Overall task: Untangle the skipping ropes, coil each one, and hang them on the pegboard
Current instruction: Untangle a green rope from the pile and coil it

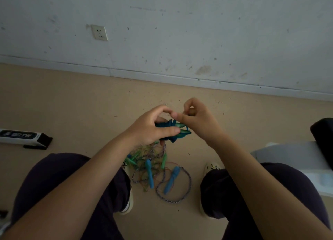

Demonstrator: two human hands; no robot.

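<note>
Above the floor, between the knees: two hands work a coiled teal rope.

At the frame's centre the left hand (153, 126) has its grip curled round a coiled teal skipping rope (170, 129) with green handles (182, 128) pointing toward 3 o'clock; the right hand (196, 119) pinches at the rope's end just above the handles, its grip closed on the cord. Directly below, at 6 o'clock from the hands, a tangle of ropes (153, 169) lies on the tan floor (72, 104), with blue handles (171, 179) and a striped cord looping around them, partly hidden by the left wrist. At 9 o'clock lies a white and black box (25, 138). At 11 o'clock a wall socket (99, 32) sits on the scuffed wall. At 3 o'clock a grey and black object, cut off, crowds the edge.
</note>
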